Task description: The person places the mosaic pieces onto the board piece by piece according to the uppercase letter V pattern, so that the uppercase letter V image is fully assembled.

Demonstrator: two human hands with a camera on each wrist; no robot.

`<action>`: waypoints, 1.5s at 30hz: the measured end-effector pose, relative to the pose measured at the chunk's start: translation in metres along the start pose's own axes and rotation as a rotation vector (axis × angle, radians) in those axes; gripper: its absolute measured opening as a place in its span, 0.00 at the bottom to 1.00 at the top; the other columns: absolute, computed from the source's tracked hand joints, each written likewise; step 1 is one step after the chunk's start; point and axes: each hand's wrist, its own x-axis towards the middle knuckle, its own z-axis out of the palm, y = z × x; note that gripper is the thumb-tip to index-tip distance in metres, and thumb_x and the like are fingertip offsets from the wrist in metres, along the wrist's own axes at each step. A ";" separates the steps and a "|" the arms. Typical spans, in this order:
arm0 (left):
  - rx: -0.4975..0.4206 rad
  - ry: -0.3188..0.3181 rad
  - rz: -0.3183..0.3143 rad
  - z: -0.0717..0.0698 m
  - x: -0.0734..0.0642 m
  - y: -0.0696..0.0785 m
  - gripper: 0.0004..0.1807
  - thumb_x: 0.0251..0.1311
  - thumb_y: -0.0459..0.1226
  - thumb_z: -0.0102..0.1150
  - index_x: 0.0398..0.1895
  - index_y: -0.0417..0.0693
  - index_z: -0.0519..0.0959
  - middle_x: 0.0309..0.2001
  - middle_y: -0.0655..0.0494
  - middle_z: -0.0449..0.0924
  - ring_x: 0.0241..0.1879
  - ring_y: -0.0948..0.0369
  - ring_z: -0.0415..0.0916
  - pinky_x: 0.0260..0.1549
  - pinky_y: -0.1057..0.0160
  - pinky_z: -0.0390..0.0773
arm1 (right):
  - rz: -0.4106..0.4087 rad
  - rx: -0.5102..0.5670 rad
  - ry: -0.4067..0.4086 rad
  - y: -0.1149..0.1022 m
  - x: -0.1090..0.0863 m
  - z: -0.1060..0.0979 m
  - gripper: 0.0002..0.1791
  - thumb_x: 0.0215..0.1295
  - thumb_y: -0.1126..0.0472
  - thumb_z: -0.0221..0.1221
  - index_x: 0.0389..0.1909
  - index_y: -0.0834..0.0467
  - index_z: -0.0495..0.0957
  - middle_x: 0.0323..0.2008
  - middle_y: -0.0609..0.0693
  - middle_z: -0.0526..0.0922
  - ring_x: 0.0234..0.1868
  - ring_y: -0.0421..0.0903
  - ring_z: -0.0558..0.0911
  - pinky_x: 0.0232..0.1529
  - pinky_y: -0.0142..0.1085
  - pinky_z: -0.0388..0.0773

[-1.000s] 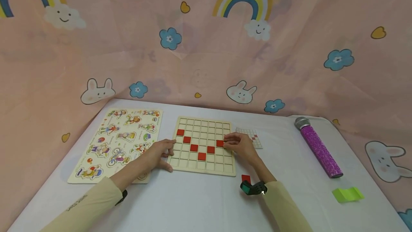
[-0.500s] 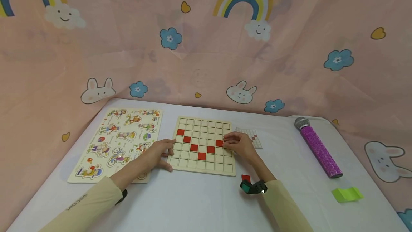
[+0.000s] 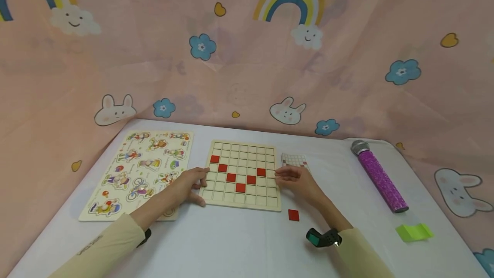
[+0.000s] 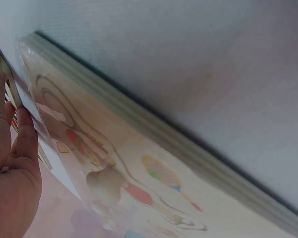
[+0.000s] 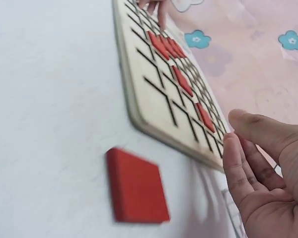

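Note:
A wooden grid board (image 3: 247,198) lies flat on the table, with several red square tiles forming a V in its cells. My left hand (image 3: 189,185) rests against the board's left edge, fingers at the side and thumb near the front corner. Just off the right edge is my right hand (image 3: 299,183); in the right wrist view its thumb and fingers (image 5: 233,158) have nothing between them. The V's right-end tile (image 3: 261,172) sits near that edge. One loose red tile (image 3: 293,215) lies on the table in front of the board's right corner.
Behind the right hand, a small grid card (image 3: 294,159) is partly hidden. A picture puzzle board (image 3: 150,175) lies under the left forearm. Farther right are a purple glitter microphone (image 3: 382,179) and a bent green piece (image 3: 414,232). A pink printed curtain (image 3: 239,76) hangs behind the table.
My right hand has let go of the V's right-end tile and moved right, off the board. The loose tile, earlier partly behind the wristband, now shows fully. My left hand stays put.

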 end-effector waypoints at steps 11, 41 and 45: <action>0.004 0.008 -0.022 0.001 0.000 -0.001 0.23 0.33 0.37 0.78 0.30 0.45 0.73 0.68 0.41 0.63 0.58 0.47 0.70 0.48 0.58 0.79 | 0.025 -0.020 0.000 0.012 -0.039 -0.011 0.22 0.57 0.62 0.68 0.51 0.65 0.77 0.45 0.56 0.83 0.43 0.45 0.82 0.45 0.26 0.79; 0.019 -0.001 0.011 0.001 0.000 0.000 0.23 0.33 0.37 0.78 0.30 0.44 0.73 0.67 0.39 0.63 0.59 0.44 0.69 0.48 0.59 0.80 | -0.154 -0.199 -0.166 0.028 -0.077 -0.026 0.21 0.52 0.62 0.70 0.47 0.64 0.78 0.44 0.55 0.83 0.38 0.41 0.78 0.34 0.27 0.79; 0.028 -0.001 0.022 0.001 0.000 0.000 0.22 0.33 0.37 0.78 0.30 0.44 0.73 0.67 0.37 0.63 0.60 0.42 0.69 0.47 0.60 0.80 | -0.177 -0.196 -0.168 0.029 -0.077 -0.027 0.20 0.53 0.63 0.70 0.46 0.65 0.79 0.43 0.56 0.83 0.37 0.40 0.78 0.34 0.27 0.79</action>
